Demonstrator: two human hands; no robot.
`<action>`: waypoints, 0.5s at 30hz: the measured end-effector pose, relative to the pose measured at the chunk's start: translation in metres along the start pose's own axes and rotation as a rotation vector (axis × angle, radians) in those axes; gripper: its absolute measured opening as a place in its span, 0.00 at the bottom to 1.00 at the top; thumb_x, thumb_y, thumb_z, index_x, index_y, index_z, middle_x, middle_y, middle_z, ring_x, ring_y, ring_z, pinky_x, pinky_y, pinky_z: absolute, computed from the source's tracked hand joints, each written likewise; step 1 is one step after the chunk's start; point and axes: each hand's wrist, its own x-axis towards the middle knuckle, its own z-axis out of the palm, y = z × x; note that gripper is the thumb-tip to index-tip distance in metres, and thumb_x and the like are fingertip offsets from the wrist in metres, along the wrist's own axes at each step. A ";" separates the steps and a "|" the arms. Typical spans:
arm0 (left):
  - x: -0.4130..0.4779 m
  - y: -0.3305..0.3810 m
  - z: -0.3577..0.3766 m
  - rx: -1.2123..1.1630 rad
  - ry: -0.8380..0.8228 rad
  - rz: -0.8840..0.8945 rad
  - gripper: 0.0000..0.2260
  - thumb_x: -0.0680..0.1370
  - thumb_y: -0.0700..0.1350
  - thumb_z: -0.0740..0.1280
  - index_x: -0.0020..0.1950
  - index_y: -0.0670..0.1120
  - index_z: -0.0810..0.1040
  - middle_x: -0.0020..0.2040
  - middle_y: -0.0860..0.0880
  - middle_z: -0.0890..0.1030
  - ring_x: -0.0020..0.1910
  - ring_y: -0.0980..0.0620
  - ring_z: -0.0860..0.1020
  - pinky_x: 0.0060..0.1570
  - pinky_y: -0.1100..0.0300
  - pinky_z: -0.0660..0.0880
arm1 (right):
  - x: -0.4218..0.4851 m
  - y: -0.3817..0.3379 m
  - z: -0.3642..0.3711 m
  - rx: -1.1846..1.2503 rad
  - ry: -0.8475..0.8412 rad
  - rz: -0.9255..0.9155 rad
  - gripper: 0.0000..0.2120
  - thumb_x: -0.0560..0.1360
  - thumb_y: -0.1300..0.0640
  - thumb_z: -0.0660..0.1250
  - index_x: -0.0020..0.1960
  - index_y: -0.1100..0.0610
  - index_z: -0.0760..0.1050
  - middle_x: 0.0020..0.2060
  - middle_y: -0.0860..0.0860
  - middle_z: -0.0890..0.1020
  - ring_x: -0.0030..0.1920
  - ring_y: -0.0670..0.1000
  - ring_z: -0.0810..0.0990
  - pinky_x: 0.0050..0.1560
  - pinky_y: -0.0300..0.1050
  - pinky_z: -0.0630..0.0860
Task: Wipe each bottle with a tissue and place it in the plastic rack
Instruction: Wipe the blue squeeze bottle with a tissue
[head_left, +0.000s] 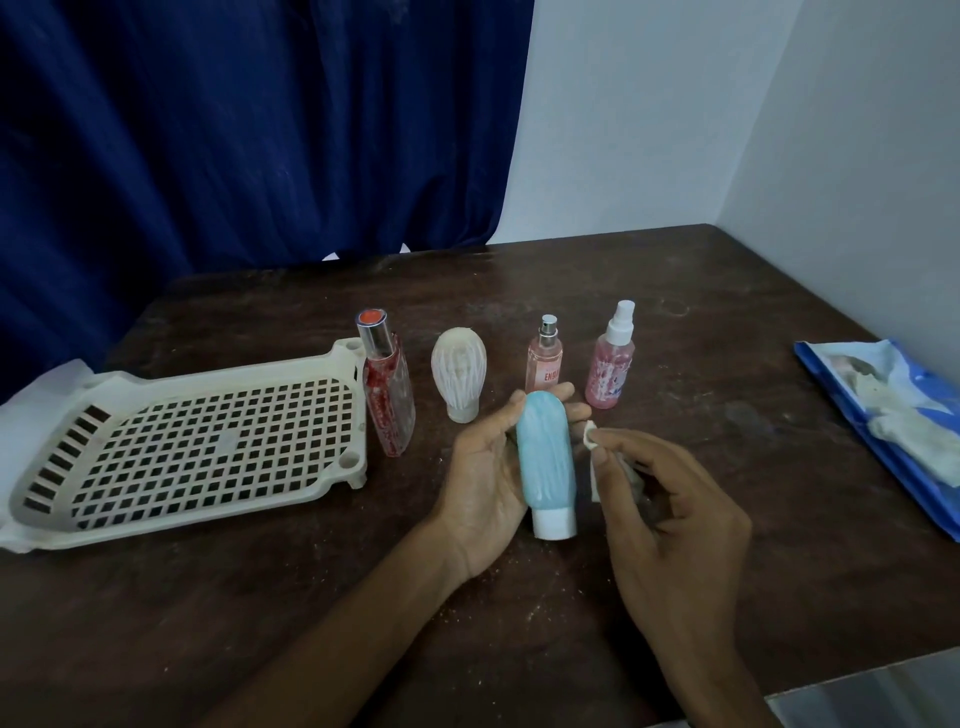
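light: dim, soft | brightest: white wall (675, 130) | shadows: faint | focus: slightly soft | edges: wide-angle bend

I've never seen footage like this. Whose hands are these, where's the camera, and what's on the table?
No machine here: a person wears one camera on the head, looking down at the hands. The left hand holds a pale blue bottle, white cap toward the camera; the right hand pinches a scrap of tissue beside it. On the table four more bottles stand: a tall red bottle, a white bottle, a pink perfume and a pink spray bottle. Left of them lies a white plastic rack, no bottle in it yet; at the right edge, a blue tissue packet.
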 end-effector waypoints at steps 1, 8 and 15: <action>0.000 0.000 0.000 0.016 0.008 0.007 0.19 0.83 0.51 0.56 0.64 0.41 0.79 0.54 0.43 0.85 0.50 0.51 0.84 0.52 0.58 0.80 | 0.004 -0.003 0.000 -0.001 -0.006 -0.010 0.10 0.74 0.66 0.72 0.53 0.56 0.84 0.48 0.43 0.84 0.50 0.39 0.82 0.51 0.29 0.75; -0.001 -0.003 0.002 0.057 0.016 0.080 0.17 0.83 0.52 0.59 0.46 0.50 0.87 0.47 0.47 0.86 0.46 0.53 0.84 0.50 0.58 0.79 | 0.029 -0.010 0.015 -0.064 -0.093 -0.145 0.09 0.75 0.64 0.73 0.55 0.57 0.84 0.50 0.45 0.84 0.52 0.37 0.81 0.54 0.28 0.73; 0.001 -0.002 0.001 0.052 0.046 0.101 0.20 0.79 0.55 0.60 0.59 0.43 0.84 0.52 0.43 0.85 0.49 0.49 0.83 0.55 0.54 0.78 | 0.021 0.000 0.021 -0.135 -0.147 -0.205 0.09 0.74 0.64 0.71 0.52 0.58 0.85 0.49 0.49 0.85 0.49 0.43 0.83 0.54 0.35 0.77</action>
